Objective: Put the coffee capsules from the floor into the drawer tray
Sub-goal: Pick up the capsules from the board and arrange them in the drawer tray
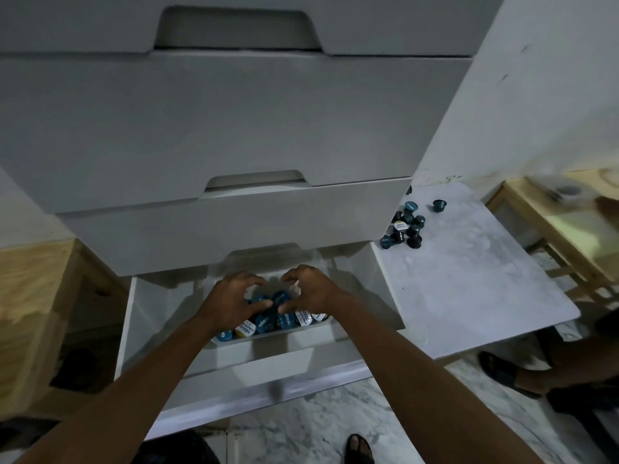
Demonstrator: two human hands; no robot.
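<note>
- Bottom drawer [140, 329] was pulled open; clear tray [268, 334] was set inside w/ capsules [264, 321] piled in it.
- Left hand [231, 303] & right hand [310, 291] were held over the tray, fingers curled among the capsules; whether any was gripped couldn't be told.
- More loose capsules [407, 226] were left on the white board [475, 279] on the floor, right of the drawers.

We're looking at a home, by the signs: a white chest of drawers [234, 128] against a scuffed white wall [536, 95], marble-patterned floor tiles [318, 423] underfoot, bare wooden furniture [549, 229] on either side, a sandalled foot [360, 448], and coffee capsules [407, 224] scattered on a white board [469, 279].
</note>
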